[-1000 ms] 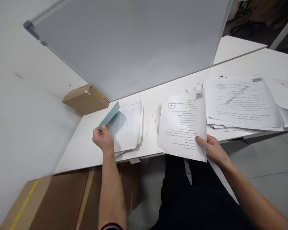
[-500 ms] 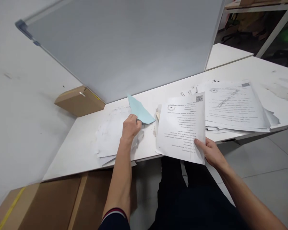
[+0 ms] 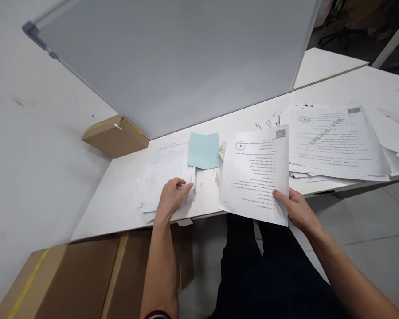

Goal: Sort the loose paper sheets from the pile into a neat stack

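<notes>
My right hand (image 3: 297,208) pinches a printed sheet of paper (image 3: 252,175) at its lower right edge, thumb on top. The sheet carries a round star seal and a QR code. My left hand (image 3: 174,195) is over the right part of a stack of white papers (image 3: 153,177), fingers loosely bent and apart, with nothing in them. Whether it touches the stack I cannot tell. Just beyond it a light-blue sheet of paper (image 3: 204,150) lies partly over the stack's right edge and partly on the table. A small beige object behind the printed sheet is mostly hidden.
On the right of the white table (image 3: 96,204) lies a pile of printed papers (image 3: 335,146). A whiteboard (image 3: 186,62) leans along the back. A small cardboard box (image 3: 116,137) sits at the left wall, and large cardboard boxes (image 3: 80,279) stand below the table's front edge.
My left hand has let go of the light-blue sheet, which now lies flat, and has drawn back toward me. My right hand still holds the printed sheet. The view has shifted slightly.
</notes>
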`<control>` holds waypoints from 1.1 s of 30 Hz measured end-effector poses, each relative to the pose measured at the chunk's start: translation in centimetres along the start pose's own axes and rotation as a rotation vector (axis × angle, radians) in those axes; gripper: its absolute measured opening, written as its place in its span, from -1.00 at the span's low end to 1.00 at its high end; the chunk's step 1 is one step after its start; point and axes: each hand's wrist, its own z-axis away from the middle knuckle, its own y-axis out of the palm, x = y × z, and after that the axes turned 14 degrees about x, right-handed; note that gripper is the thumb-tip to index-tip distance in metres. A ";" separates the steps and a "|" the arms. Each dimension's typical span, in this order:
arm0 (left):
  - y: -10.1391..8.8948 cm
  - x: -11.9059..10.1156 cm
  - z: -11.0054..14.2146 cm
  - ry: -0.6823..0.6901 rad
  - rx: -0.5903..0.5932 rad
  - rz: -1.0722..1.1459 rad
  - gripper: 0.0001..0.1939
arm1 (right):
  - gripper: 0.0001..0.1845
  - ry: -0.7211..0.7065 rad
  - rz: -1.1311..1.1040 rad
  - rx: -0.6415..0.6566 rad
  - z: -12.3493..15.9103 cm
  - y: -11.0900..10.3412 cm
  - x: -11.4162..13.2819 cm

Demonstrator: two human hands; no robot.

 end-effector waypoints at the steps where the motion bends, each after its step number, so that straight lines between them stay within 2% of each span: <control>1: 0.0 0.2 0.8 -0.013 0.027 -0.004 -0.64 | -0.53 -0.002 0.001 -0.001 0.0 0.0 0.0; 5: 0.5 1.3 3.0 -0.050 0.008 -0.080 -0.64 | -0.50 0.003 0.015 -0.003 -0.2 -0.3 -0.4; 8: 2.1 2.0 3.9 -0.036 -0.023 -0.197 -0.58 | -0.50 0.016 0.013 -0.004 -0.2 -0.3 -0.4; 13: 5.0 2.5 4.9 -0.030 -0.228 -0.386 -0.57 | -0.57 0.049 0.049 -0.048 0.0 -0.2 -0.1; 17: 5.8 3.0 4.9 0.021 -0.321 -0.435 -0.61 | -0.58 0.038 0.061 -0.070 -0.1 -0.1 -0.2; 22: 5.6 3.8 4.5 0.074 -0.343 -0.421 -0.75 | -0.56 0.020 0.089 -0.060 -0.2 -0.4 -0.6; 28: 3.9 4.5 4.8 0.114 -0.254 -0.114 -0.72 | -0.55 0.013 0.119 -0.040 -0.2 -0.7 -0.8; 31: 2.6 4.6 5.0 0.094 -0.306 0.049 -0.70 | -0.55 0.013 0.127 -0.044 -0.3 -0.7 -0.9; 33: 1.9 4.7 5.0 0.104 -0.357 0.061 -0.71 | -0.54 0.015 0.126 -0.041 -0.3 -0.8 -1.0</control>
